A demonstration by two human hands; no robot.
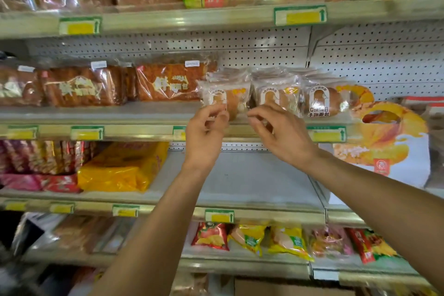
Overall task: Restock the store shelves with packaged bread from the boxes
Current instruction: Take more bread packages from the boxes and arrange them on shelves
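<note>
Three rows of small clear-wrapped bread packs stand on the middle shelf (144, 113). My left hand (206, 132) is raised to the leftmost pack (225, 97), and its curled fingers pinch the pack's lower edge. My right hand (281, 132) is beside it, with curled fingers at the bottom of the middle pack (276, 95); whether they pinch the wrapper I cannot tell. The third pack (322, 101) stands untouched to the right. No box shows clearly in view.
Large brown loaves (168, 81) fill the middle shelf to the left of the small packs. A yellow bag (120, 168) lies on the shelf below, beside a bare stretch (252, 175). An orange-printed carton (389, 137) stands at right. Snack packets (252, 238) line the lowest shelf.
</note>
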